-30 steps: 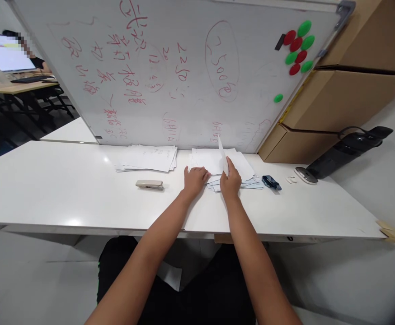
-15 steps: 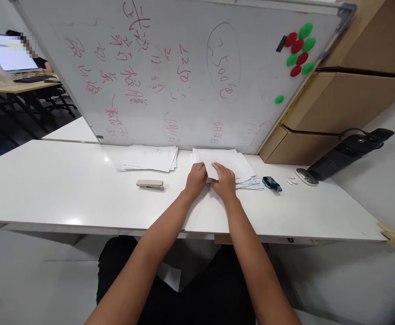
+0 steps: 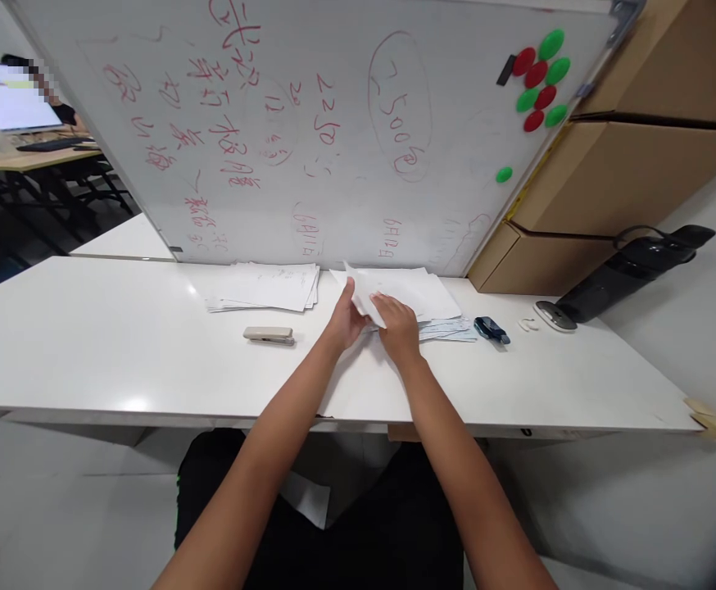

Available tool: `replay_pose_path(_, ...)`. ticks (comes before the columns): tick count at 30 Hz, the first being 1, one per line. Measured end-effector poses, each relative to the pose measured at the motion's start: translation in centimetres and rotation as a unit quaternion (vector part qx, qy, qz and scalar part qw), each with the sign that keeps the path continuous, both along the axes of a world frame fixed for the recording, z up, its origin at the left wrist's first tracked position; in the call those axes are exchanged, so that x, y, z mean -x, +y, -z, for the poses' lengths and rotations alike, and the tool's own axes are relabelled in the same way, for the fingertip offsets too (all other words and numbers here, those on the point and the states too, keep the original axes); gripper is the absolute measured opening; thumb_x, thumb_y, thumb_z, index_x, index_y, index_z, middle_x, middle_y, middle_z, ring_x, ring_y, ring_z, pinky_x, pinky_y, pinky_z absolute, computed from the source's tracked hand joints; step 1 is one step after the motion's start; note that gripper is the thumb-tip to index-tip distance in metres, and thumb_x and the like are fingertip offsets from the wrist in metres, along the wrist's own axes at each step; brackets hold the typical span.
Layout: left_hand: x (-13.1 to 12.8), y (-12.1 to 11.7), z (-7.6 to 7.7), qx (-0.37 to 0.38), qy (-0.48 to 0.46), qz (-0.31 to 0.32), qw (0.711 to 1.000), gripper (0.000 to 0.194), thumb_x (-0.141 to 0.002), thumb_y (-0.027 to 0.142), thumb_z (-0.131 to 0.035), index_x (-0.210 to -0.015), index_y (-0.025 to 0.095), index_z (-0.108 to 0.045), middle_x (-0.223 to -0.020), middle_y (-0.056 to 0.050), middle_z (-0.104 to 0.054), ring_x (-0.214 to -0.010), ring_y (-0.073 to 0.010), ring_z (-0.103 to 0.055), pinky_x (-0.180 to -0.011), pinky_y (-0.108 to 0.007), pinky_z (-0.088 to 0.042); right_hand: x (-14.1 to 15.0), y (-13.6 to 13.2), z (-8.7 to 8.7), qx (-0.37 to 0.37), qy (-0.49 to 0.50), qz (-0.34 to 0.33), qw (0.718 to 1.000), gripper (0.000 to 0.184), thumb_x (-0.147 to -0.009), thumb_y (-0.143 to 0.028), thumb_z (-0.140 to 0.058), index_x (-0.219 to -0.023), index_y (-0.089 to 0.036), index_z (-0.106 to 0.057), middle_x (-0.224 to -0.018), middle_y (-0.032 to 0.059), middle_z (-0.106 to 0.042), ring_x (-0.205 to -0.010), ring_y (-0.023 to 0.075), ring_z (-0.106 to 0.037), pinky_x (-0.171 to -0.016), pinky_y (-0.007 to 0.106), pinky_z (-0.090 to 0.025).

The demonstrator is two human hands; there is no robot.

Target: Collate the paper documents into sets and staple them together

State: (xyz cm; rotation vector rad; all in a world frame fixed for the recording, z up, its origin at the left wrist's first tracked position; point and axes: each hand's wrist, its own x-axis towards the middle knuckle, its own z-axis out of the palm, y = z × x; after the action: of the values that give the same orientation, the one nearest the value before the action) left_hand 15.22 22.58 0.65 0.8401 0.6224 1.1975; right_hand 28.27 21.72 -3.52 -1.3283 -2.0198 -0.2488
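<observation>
A stack of white paper (image 3: 435, 295) lies against the foot of the whiteboard, its lower sheets fanned out toward the right. My left hand (image 3: 344, 321) grips the left edge of the upper sheets of paper (image 3: 364, 288), thumb upright and fingers tucked under them. That edge is lifted and bent upward. My right hand (image 3: 400, 324) is closed over the near edge of the same sheets, its fingers on top; its thumb is mostly hidden. A second pile of paper (image 3: 265, 287) with faint writing lies to the left. Nearer me sits a beige stapler (image 3: 269, 335).
Right of the stack are a dark blue small object (image 3: 491, 330), white earbuds (image 3: 527, 324), a mouse (image 3: 555, 316) and a black bottle (image 3: 634, 266). The whiteboard (image 3: 346, 197) stands behind, with cardboard boxes (image 3: 641, 176) at right. Another person sits by a monitor (image 3: 7, 97).
My left hand has shifted slightly left and opened its thumb upward, raising the sheets' left edge. My right hand stays on the paper. The view has shifted slightly.
</observation>
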Motion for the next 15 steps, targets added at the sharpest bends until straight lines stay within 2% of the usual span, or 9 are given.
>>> replay_pose_path(1, 0.3, 0.1, -0.3, -0.002, -0.006, 0.023, 1.0, 0.063, -0.083, 0.065, -0.051, -0.123, 0.017, -0.055, -0.122, -0.013, -0.063, -0.116, -0.0268, -0.058, -0.098, -0.04, -0.047, 0.4, -0.1, -0.2, 0.001, -0.014, -0.005, 1.0, 0.057, -0.083, -0.003, -0.04, -0.136, -0.02, -0.051, -0.14, 0.0072, -0.053, -0.131, 0.0219, -0.046, -0.104, 0.039, -0.037)
replay_pose_path(2, 0.5, 0.2, -0.4, -0.015, 0.009, 0.019, 1.0, 0.061, -0.081, 0.061, -0.057, -0.121, 0.014, -0.056, -0.117, -0.014, -0.066, -0.112, -0.0267, -0.061, -0.096, -0.039, -0.047, 0.9, -0.2, -0.3, 0.001, -0.025, -0.009, 1.0, 0.059, -0.082, -0.002, -0.04, -0.138, -0.02, -0.048, -0.143, 0.008, -0.05, -0.134, 0.0227, -0.043, -0.106, 0.041, -0.034)
replay_pose_path(5, 1.0, 0.0, -0.8, -0.05, 0.093, -0.063, 0.992, 0.055, -0.077, 0.048, -0.067, -0.118, 0.011, -0.058, -0.108, -0.013, -0.07, -0.102, -0.0248, -0.065, -0.093, -0.037, -0.049, 2.3, -0.4, -0.5, 0.008, -0.038, -0.019, 0.999, 0.065, -0.081, -0.004, -0.042, -0.144, -0.018, -0.038, -0.152, 0.0119, -0.038, -0.142, 0.0254, -0.03, -0.113, 0.049, -0.022)
replay_pose_path(8, 2.3, -1.1, -1.3, -0.08, 0.173, -0.138, 0.972, 0.047, -0.075, 0.047, -0.069, -0.106, 0.011, -0.066, -0.098, -0.01, -0.072, -0.096, -0.0255, -0.066, -0.088, -0.036, -0.052, 3.6, -0.4, -0.3, 0.02, -0.046, -0.041, 0.998, 0.073, -0.079, -0.012, -0.05, -0.149, -0.012, -0.027, -0.158, 0.017, -0.02, -0.147, 0.031, -0.012, -0.116, 0.056, -0.011)
replay_pose_path(11, 5.5, -3.9, -1.7, -0.101, 0.277, -0.217, 0.93, 0.04, -0.071, 0.047, -0.072, -0.09, 0.013, -0.071, -0.087, -0.006, -0.073, -0.093, -0.0271, -0.066, -0.087, -0.038, -0.053, 4.5, -0.4, 0.1, 0.013, -0.062, -0.084, 0.994, 0.08, -0.079, -0.013, -0.052, -0.151, -0.02, -0.019, -0.16, 0.0129, -0.012, -0.148, 0.0319, -0.002, -0.116, 0.061, -0.007)
replay_pose_path(13, 8.5, -6.6, -2.0, -0.107, 0.31, -0.263, 0.907, 0.041, -0.07, 0.045, -0.075, -0.097, 0.014, -0.071, -0.092, -0.005, -0.073, -0.099, -0.0286, -0.065, -0.09, -0.038, -0.052, 4.6, -0.5, 0.1, -0.011, -0.039, -0.097, 0.994, 0.083, -0.08, -0.009, -0.05, -0.152, -0.028, -0.013, -0.161, 0.0077, -0.007, -0.148, 0.0298, 0.0, -0.116, 0.063, -0.006)
replay_pose_path(15, 11.6, -9.4, -2.1, -0.096, 0.305, -0.319, 0.892, 0.046, -0.067, 0.041, -0.078, -0.105, 0.015, -0.07, -0.098, -0.005, -0.072, -0.105, -0.0295, -0.063, -0.091, -0.038, -0.053, 4.5, -0.6, 0.0, -0.033, 0.026, -0.09, 0.995, 0.088, -0.081, -0.01, -0.049, -0.152, -0.029, -0.003, -0.162, 0.0066, 0.003, -0.148, 0.0301, 0.005, -0.116, 0.063, -0.006)
